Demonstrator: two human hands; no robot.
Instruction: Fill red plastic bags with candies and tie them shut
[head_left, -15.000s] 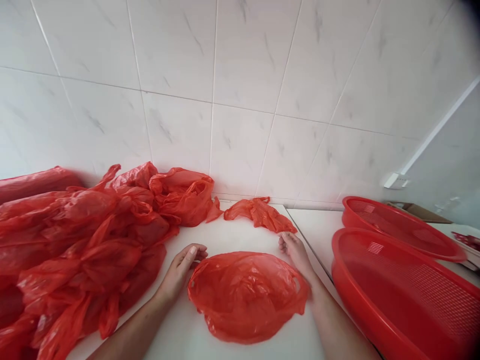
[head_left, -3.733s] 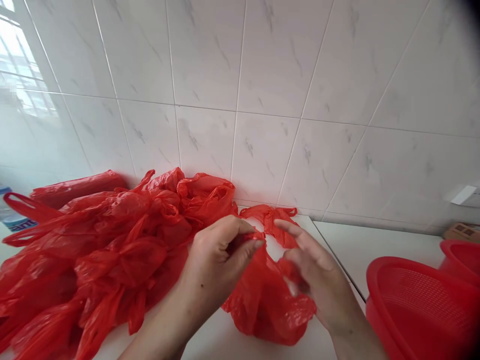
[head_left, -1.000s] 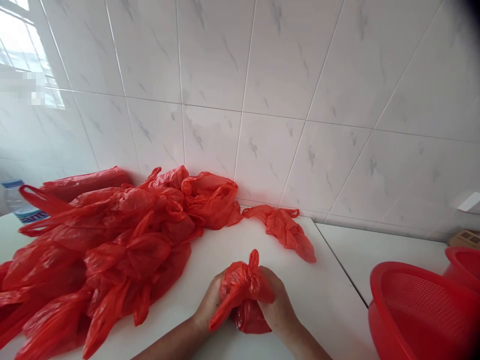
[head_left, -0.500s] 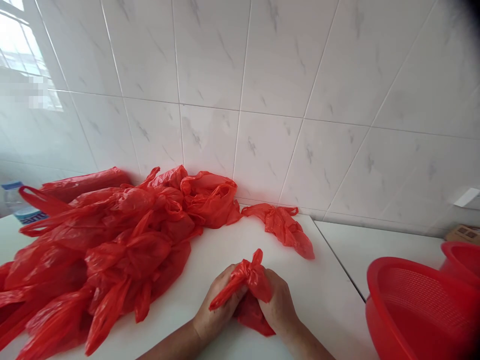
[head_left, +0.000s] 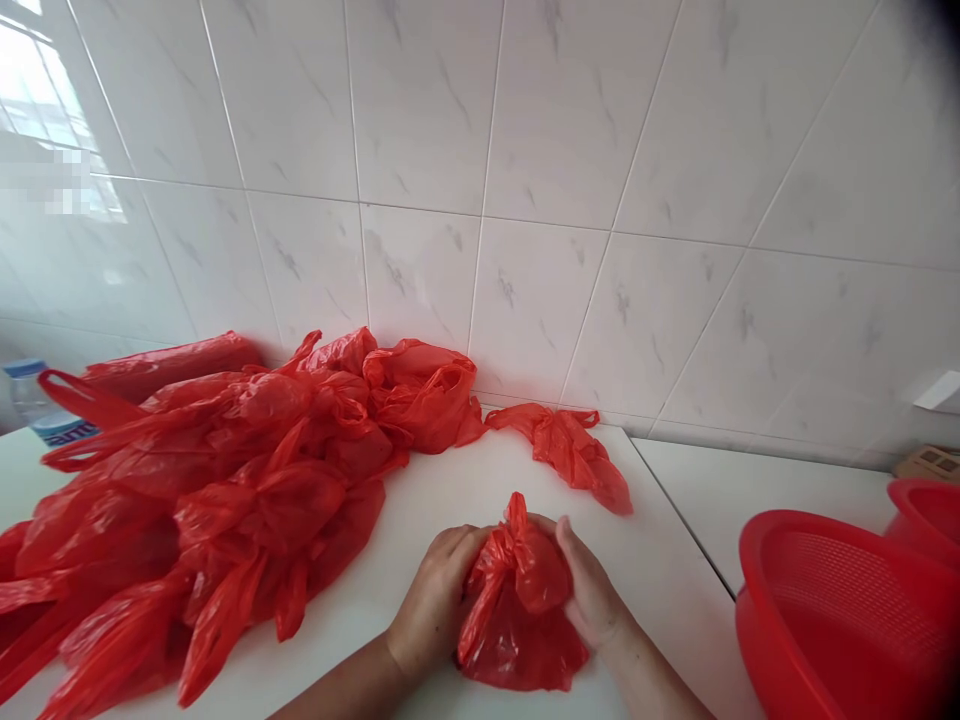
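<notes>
A knotted red plastic bag [head_left: 521,625] stands on the white table in front of me, its tied handles pointing up. My left hand [head_left: 439,595] wraps round the bag's left side, its fingertips hidden behind the plastic. On the other side my right hand [head_left: 589,585] cups the bag, thumb raised and fingers partly out of sight behind the knot. What the bag contains cannot be made out. Left of my hands lies a big heap of red plastic bags [head_left: 262,500], several of them knotted. Another crumpled red bag [head_left: 574,450] lies beyond my hands, near the wall.
At the right edge stand a red perforated basket [head_left: 780,600] and a second red basket [head_left: 922,500] behind it. A clear bottle with a blue cap [head_left: 26,390] is at the far left. The white table [head_left: 652,580] has a seam, and a tiled wall [head_left: 420,120] closes it off behind.
The held bag has spread out wider between my hands, showing more of its lower part. My right hand has moved right and its thumb has lifted. The other bags have stayed put.
</notes>
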